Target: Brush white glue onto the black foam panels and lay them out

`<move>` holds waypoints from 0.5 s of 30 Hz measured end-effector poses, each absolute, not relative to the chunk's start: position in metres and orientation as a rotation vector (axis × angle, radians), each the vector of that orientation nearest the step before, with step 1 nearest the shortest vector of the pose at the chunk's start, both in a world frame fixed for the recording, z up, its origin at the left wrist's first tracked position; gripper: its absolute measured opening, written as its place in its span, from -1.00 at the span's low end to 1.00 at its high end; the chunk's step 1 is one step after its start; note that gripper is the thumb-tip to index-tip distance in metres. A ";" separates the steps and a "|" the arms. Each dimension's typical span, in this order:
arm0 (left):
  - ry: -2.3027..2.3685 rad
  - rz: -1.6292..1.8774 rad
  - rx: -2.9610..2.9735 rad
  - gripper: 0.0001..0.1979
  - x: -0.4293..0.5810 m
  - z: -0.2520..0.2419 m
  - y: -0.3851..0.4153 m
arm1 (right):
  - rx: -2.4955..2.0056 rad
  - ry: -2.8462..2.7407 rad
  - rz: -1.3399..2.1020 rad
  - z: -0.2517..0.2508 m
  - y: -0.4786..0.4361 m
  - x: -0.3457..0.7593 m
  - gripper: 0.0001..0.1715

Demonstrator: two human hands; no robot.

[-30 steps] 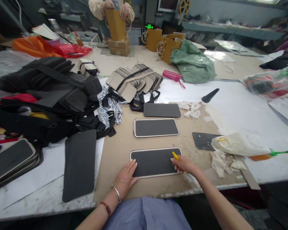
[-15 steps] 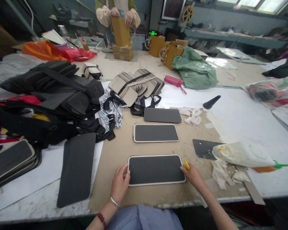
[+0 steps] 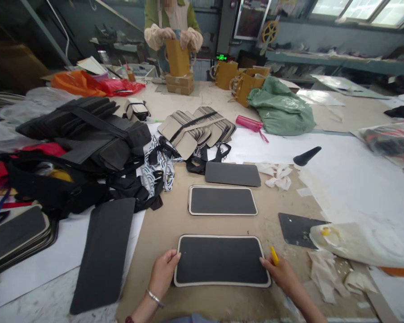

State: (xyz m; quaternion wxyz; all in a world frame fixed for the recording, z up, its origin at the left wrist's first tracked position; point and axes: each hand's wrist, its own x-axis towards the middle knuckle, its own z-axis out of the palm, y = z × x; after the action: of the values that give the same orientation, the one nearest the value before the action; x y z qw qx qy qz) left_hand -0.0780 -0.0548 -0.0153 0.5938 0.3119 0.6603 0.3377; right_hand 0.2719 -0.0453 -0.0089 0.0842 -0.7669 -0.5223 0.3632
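Observation:
A black rounded panel with a pale border (image 3: pixel 220 260) lies flat on the brown board in front of me. My left hand (image 3: pixel 162 274) grips its left edge with fingers curled. At the panel's right edge is my right hand (image 3: pixel 280 272), closed around a small yellow tool (image 3: pixel 274 255) while its fingers touch the panel. A second bordered panel (image 3: pixel 222 200) lies just beyond, and a plain black panel (image 3: pixel 233 174) lies beyond that.
A long black sheet (image 3: pixel 103 253) lies to the left, with a stack of panels (image 3: pixel 15 235) at far left. Black bags (image 3: pixel 84 143) pile behind. A pale bag (image 3: pixel 360 244) and paper scraps (image 3: pixel 326 273) sit right. A person (image 3: pixel 175 31) handles a brown bag at the table's far side.
My left hand has gone from lying flat on the panel's left end to gripping its left edge. My right hand moved off the panel to its right edge. The view tilted up.

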 end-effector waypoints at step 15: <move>1.602 0.929 0.922 -0.69 -0.061 -0.010 0.125 | -2.172 -1.465 1.002 0.008 0.120 0.290 -0.58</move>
State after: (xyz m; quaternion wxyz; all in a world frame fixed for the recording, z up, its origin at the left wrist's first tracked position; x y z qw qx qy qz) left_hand -0.0612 0.1250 -0.0103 0.5112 0.3832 0.6656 0.3858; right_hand 0.2901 0.1196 0.0082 0.1676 -0.7634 -0.5148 0.3523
